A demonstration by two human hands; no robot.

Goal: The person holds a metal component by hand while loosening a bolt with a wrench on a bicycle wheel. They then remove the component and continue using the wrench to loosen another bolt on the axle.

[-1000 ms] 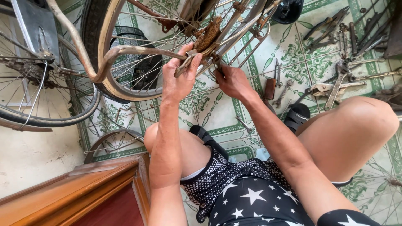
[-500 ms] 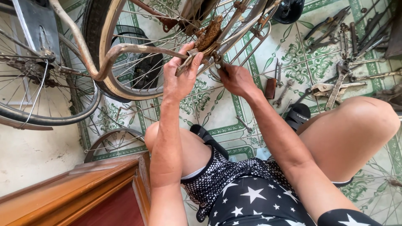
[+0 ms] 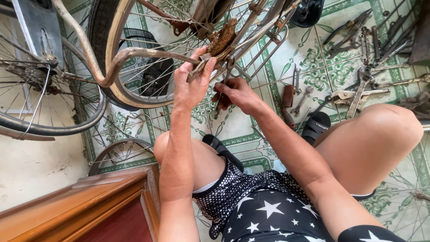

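From here my left hand (image 3: 191,85) covers part of the rusty metal bracket (image 3: 202,68), and I can't tell what my right hand (image 3: 235,94) pinches. The spoked silver bicycle wheel (image 3: 40,89) runs off the left edge.

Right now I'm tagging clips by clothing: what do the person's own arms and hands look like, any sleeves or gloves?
Both arms are bare, with no sleeves. The left hand and right hand wear no gloves; no watch or rings show. The only clothing visible is black shorts with white stars and dots.
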